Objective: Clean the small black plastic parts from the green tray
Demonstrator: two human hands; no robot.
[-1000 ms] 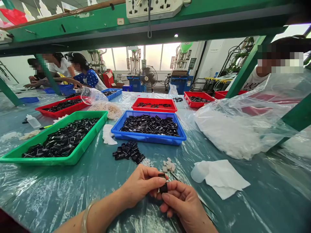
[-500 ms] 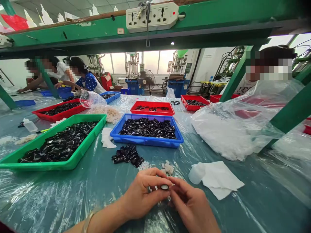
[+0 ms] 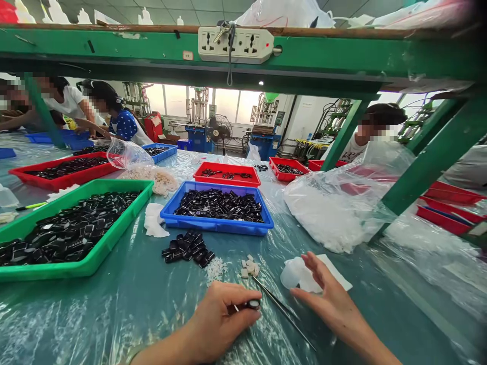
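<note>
Right hand (image 3: 335,304) has left the black part (image 3: 254,304) since half a second ago and is now lying spread, fingers resting on the white cloth (image 3: 304,276). Left hand (image 3: 224,319) is pinching the part alone, just near of the tweezers (image 3: 283,312). No readable writing anywhere. Beyond the tweezers: white bits (image 3: 249,266), loose black pile (image 3: 186,248), then blue tray (image 3: 216,223). Green tray (image 3: 95,258) is sitting left of the blue tray, plastic bag (image 3: 335,213) right of it.
</note>
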